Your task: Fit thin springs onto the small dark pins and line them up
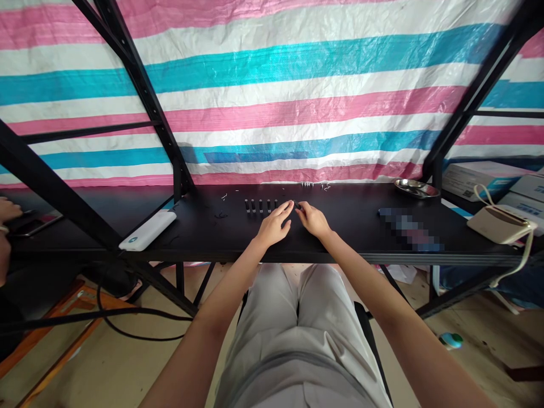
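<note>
My left hand (275, 224) rests at the middle of the black table (208, 238), fingers stretched toward the right and thumb apart. Its fingertips are close to a small dark piece (296, 205) that my right hand (313, 220) pinches between thumb and fingers. What kind of piece it is cannot be made out. Just left of my left hand, several small black cylinders (260, 206) with pale lower ends stand in a row. The rightmost is close to my left fingers.
Small white pieces (307, 185) lie along the back edge, and thin black bits (221, 215) at left. A metal dish (416, 188) and a blurred-out object (410, 229) are at right, a white box-shaped device (148, 230) at left. Black frame posts (148, 96) flank the table. Another person's hand (9, 209) shows far left.
</note>
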A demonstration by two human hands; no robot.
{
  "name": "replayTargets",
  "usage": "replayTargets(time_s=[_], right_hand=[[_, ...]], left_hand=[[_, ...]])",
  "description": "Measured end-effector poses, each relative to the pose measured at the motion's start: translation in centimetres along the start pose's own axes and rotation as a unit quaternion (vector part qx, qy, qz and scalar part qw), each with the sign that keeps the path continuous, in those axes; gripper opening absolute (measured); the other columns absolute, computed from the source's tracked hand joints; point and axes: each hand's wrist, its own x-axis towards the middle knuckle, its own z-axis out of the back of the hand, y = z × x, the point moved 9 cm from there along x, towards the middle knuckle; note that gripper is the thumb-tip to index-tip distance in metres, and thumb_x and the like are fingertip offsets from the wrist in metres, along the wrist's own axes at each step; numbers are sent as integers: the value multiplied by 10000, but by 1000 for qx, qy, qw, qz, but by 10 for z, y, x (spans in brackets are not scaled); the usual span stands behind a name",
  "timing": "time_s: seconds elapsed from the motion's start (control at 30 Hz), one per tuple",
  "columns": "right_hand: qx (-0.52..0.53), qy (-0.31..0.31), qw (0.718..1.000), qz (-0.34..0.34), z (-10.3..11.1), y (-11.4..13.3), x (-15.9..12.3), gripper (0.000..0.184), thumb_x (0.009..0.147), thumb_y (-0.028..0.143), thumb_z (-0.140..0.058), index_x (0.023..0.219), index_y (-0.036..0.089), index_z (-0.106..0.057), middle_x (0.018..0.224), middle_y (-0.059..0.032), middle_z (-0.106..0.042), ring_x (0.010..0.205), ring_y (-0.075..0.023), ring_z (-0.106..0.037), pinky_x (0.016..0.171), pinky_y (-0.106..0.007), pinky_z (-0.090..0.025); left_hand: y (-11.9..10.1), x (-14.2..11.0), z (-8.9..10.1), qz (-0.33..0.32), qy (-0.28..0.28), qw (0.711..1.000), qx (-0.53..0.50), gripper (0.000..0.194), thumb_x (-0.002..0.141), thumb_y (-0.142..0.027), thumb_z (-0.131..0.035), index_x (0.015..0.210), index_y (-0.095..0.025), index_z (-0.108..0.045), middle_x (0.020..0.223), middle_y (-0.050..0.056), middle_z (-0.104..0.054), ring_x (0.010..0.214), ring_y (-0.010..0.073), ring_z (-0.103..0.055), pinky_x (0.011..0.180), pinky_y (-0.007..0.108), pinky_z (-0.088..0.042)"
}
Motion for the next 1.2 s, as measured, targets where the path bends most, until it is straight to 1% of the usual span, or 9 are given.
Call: replayTargets(time_s=[0.37,0.6,0.8,0.87,0.93,1.03,1.13,1.2], right_hand=[[39,-4,999,-8,0,-2,-1,303,932,378,-338,1097,162,-473,844,-58,-629,762,-173,-601,645,-244,-405],[54,8,998,-13,-3,-2,0,303,938,381,-304,1083,173,-470,854,-64,-628,718,-172,-600,626,-249,-403],[61,27,998,-15,-8,-3,0,313,935,402,-299,1073,178,-469,820,-46,-617,682,-167,-586,611,-253,-402],[76,31,996,-16,-11,-6,2,317,932,408,-301,1059,181,-482,802,-36,-608,664,-161,-572,605,-253,-401],[106,27,994,-19,-14,-10,7,322,923,417,-319,1028,184,-515,789,-31,-598,660,-154,-556,616,-254,-410],[149,7,988,-33,-18,-19,19,325,883,434,-399,953,179,-588,810,-42,-586,674,-143,-534,667,-265,-433],[167,10,982,-90,-30,-33,31,288,839,403,-461,869,166,-622,776,-39,-587,657,-137,-521,671,-267,-435],[174,31,976,-131,-42,-38,37,232,816,355,-481,805,163,-608,709,-20,-585,633,-132,-518,644,-253,-423]], left_hand=[[-2,0,-1,-7,13,1000,-12,641,826,-140,-454,1419,-287,-262,1436,3,-368,1274,170,-412,1044,314,-399],[-3,0,0,-8,11,1000,-26,642,822,-121,-441,1414,-299,-269,1437,-2,-364,1282,164,-402,1059,316,-386],[-3,0,1,-9,7,1000,-22,625,820,-119,-434,1401,-301,-290,1424,4,-380,1273,168,-411,1040,314,-403],[-3,0,1,-9,0,1000,-13,610,822,-131,-439,1394,-281,-293,1411,23,-395,1252,176,-433,1011,313,-427],[0,0,4,4,-27,1000,-3,573,822,-149,-448,1372,-239,-313,1365,62,-444,1170,184,-505,960,315,-459],[15,-3,16,56,-111,992,2,466,817,-151,-451,1277,-187,-389,1222,98,-540,959,169,-597,861,307,-494],[32,-9,28,108,-196,975,-9,380,794,-121,-457,1168,-185,-441,1099,88,-585,820,144,-599,798,290,-496],[40,-12,33,129,-229,965,-21,356,772,-100,-464,1116,-192,-454,1050,75,-594,756,128,-589,761,277,-494]])
